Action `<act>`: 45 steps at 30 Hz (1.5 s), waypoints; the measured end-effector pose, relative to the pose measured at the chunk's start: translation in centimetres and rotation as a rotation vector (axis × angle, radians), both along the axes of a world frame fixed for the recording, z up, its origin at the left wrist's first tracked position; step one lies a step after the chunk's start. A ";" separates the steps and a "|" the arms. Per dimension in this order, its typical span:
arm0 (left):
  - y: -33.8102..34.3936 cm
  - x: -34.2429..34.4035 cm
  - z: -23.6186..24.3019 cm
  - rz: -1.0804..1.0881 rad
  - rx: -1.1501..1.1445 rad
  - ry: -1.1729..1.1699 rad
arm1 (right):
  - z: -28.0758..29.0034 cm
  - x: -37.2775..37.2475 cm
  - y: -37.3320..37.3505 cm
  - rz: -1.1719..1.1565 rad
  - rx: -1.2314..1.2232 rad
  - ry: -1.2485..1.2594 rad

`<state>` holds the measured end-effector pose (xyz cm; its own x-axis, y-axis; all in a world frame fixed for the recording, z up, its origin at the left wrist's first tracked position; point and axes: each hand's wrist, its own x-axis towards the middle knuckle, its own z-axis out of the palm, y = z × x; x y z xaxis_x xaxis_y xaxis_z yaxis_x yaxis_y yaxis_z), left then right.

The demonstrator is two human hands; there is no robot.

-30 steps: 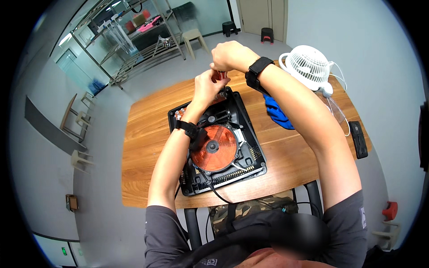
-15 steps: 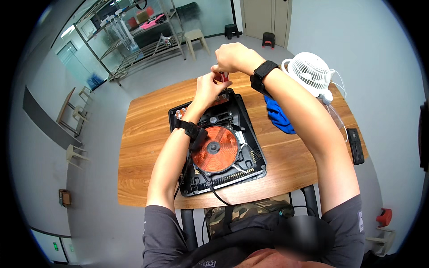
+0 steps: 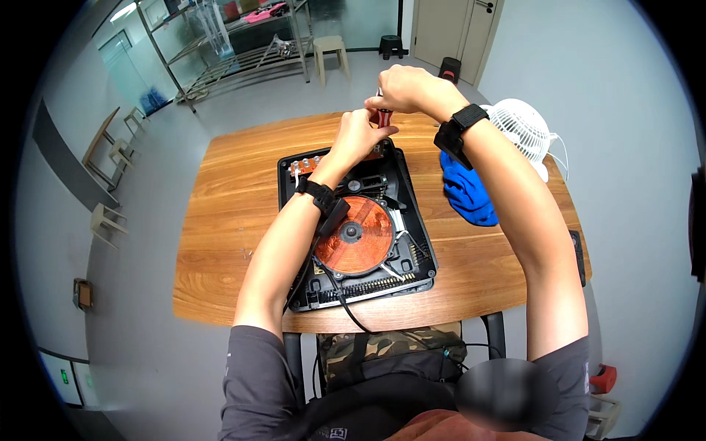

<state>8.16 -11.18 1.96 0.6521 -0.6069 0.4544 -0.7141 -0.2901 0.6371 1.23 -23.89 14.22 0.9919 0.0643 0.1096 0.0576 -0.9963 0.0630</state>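
An opened induction cooker point(image 3: 421, 213) lies on the wooden table, its copper coil point(image 3: 366, 250) exposed. At its far edge a screwdriver point(image 3: 384, 117) with a red and white handle stands roughly upright. My right hand point(image 3: 408, 88) grips the top of that handle from above. Lower down, the fingers of my left hand point(image 3: 357, 135) pinch the same screwdriver just over the casing. Its tip is hidden behind my left hand and the rim. An orange circuit board point(image 3: 306, 166) shows left of my left wrist, and a black cord point(image 3: 353, 314) trails off the near side.
Right of the cooker lies a blue cloth point(image 3: 468, 192), with a white fan point(image 3: 521, 128) behind it. Small screws point(image 3: 247, 254) sit on the table point(image 3: 213, 220) near my left forearm. A dark flat object point(image 3: 577, 257) is partly hidden by my right arm. A camouflage bag point(image 3: 397, 349) is near my lap.
The whole view has shifted slightly. My right hand has turned a little on the screwdriver's handle, showing more of the red part. Both hands keep their hold at the cooker's far edge.
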 end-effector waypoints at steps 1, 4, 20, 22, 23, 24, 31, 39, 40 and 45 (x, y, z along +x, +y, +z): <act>0.0 0.0 0.0 -0.016 -0.013 0.011 | -0.2 0.1 0.0 -0.004 -0.013 -0.017; 0.5 0.3 -0.6 -0.048 -0.046 0.030 | -0.3 0.6 0.2 -0.009 -0.063 0.004; 0.7 0.0 -0.1 -0.130 -0.137 0.081 | 0.7 0.2 0.5 -0.045 -0.190 0.116; 0.9 0.1 -0.2 -0.121 -0.145 0.111 | 0.6 0.0 0.3 0.026 -0.124 0.087; 1.0 0.0 -0.2 -0.119 -0.147 0.130 | 0.1 0.0 -0.1 0.060 -0.088 0.076; 1.2 0.2 0.0 -0.107 -0.120 0.105 | -0.4 0.2 -0.7 0.116 -0.105 0.046; 1.3 -0.2 -0.5 -0.101 -0.059 0.077 | -0.6 1.0 -0.9 0.092 -0.018 0.026; 0.6 -0.7 -0.5 -0.114 -0.043 0.129 | -0.6 0.5 -0.6 -0.022 -0.108 -0.046; 0.6 -1.2 0.0 -0.143 -0.032 0.232 | -0.8 0.3 -0.9 -0.051 -0.125 -0.046; 0.3 -0.1 -1.5 -0.150 -0.135 0.101 | -0.3 0.1 -0.6 -0.050 -0.128 -0.006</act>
